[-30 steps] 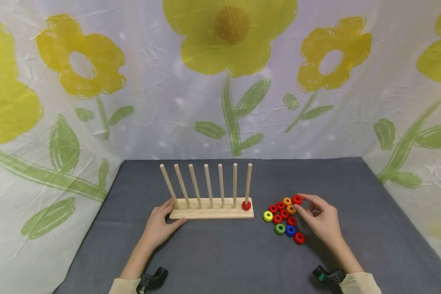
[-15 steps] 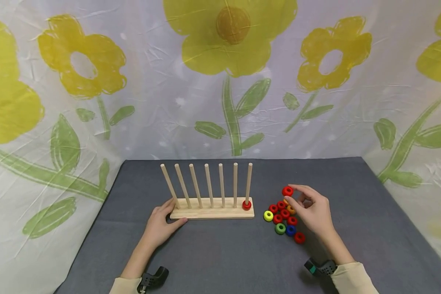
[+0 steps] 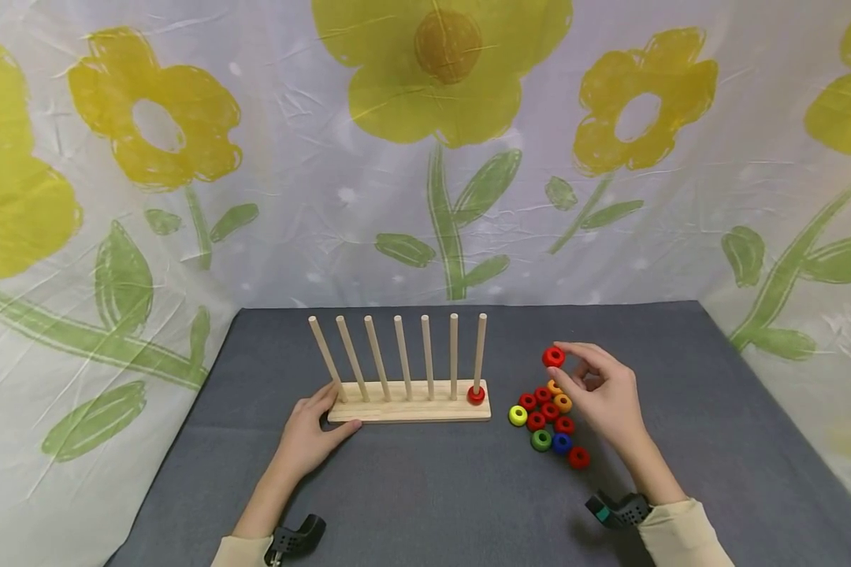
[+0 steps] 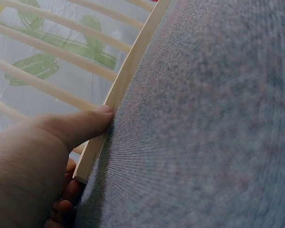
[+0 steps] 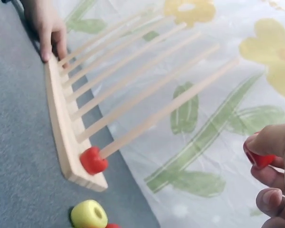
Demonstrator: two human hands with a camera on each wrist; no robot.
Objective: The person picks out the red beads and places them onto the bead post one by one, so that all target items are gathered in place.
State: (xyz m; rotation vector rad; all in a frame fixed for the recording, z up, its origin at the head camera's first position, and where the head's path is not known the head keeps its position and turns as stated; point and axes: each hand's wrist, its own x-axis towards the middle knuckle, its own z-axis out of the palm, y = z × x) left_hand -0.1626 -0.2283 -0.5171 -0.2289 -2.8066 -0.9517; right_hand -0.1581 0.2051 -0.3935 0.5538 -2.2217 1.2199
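A wooden peg rack [image 3: 411, 411] with several upright pegs stands on the table. My left hand [image 3: 312, 433] grips its left end, and in the left wrist view the thumb [image 4: 92, 124] lies on the front edge with the other fingers round the end. One red bead [image 3: 476, 397] sits at the bottom of the rightmost peg. Right of the rack, my right hand [image 3: 607, 398] pinches another red bead [image 3: 553, 357] between thumb and fingertips. That bead is raised above the group of loose beads, and its hole shows in the head view.
Loose beads lie right of the rack, among them a yellow bead [image 3: 518, 416], a green bead [image 3: 541, 440], a blue bead [image 3: 562, 443] and several red ones. A dark grey cloth [image 3: 425, 496] covers the table. Behind hangs a flower-patterned curtain [image 3: 291, 157].
My right hand has lifted the red bead from the back of the group and carried it up and slightly left. The left hand stays on the rack.
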